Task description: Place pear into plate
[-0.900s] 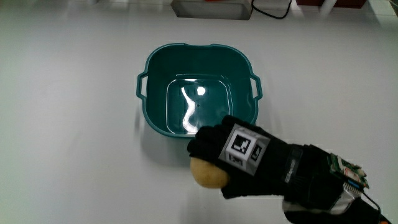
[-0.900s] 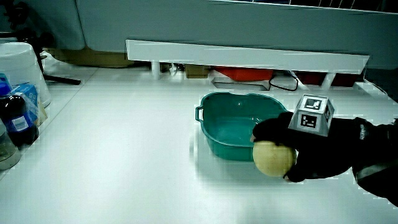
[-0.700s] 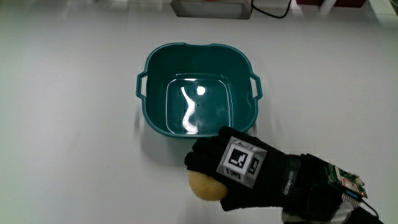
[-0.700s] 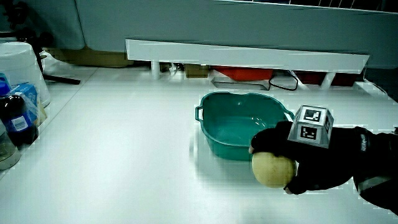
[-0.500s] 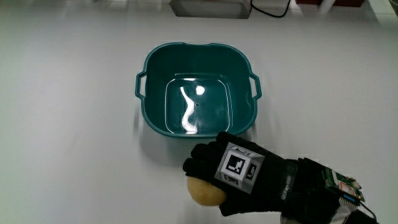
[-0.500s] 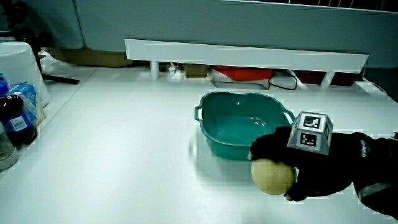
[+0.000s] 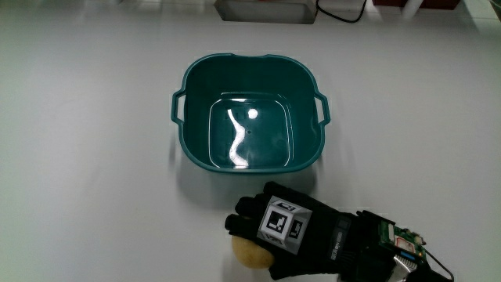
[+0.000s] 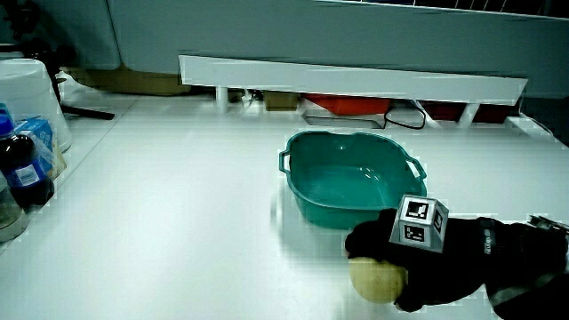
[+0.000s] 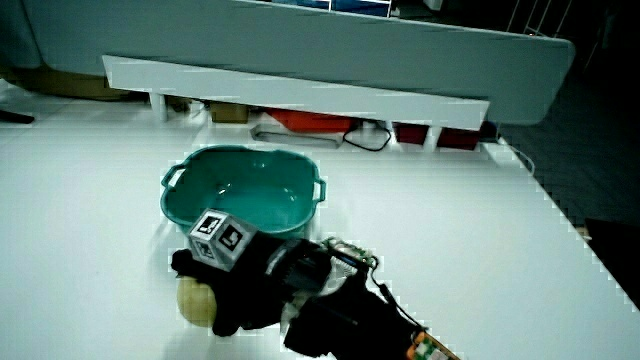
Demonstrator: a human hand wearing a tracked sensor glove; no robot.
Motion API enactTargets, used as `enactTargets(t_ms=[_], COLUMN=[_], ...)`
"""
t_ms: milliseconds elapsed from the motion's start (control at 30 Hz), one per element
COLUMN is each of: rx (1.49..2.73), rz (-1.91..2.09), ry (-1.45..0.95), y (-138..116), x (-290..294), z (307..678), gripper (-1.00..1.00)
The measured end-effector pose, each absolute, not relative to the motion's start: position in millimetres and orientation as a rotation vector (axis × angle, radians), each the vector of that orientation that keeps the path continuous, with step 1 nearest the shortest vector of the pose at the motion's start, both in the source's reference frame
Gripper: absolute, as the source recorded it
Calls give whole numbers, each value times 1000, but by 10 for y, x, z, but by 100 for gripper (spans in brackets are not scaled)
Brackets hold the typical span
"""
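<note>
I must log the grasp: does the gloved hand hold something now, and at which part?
The hand grips the round yellowish pear from above, fingers curled over its upper side, beside the empty teal plastic basin.

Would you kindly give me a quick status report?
Hand shut on pear. Pear outside teal plate, nearer the person. Nothing in the way.

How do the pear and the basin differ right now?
The pear is small, rounded and pale yellow; the basin is much bigger, squarish and teal, with handles on its rim. The pear is gripped under the hand; the basin stands free and holds nothing. The pear sits nearer the person than the basin. Both are low over the same white table.
</note>
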State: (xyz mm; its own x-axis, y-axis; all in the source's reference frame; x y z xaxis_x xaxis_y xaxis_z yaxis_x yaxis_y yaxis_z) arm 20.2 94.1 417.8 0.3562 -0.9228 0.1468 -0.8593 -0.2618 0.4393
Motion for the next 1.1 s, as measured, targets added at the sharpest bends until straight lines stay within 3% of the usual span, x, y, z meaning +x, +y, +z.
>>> enactTargets(t_ms=[633,1100], rx=[2156,2130], rz=[-192,-181], ry=[-1535,-1512], y=[985,986], x=[187,236], z=[4286,4316], gripper=[0,-67])
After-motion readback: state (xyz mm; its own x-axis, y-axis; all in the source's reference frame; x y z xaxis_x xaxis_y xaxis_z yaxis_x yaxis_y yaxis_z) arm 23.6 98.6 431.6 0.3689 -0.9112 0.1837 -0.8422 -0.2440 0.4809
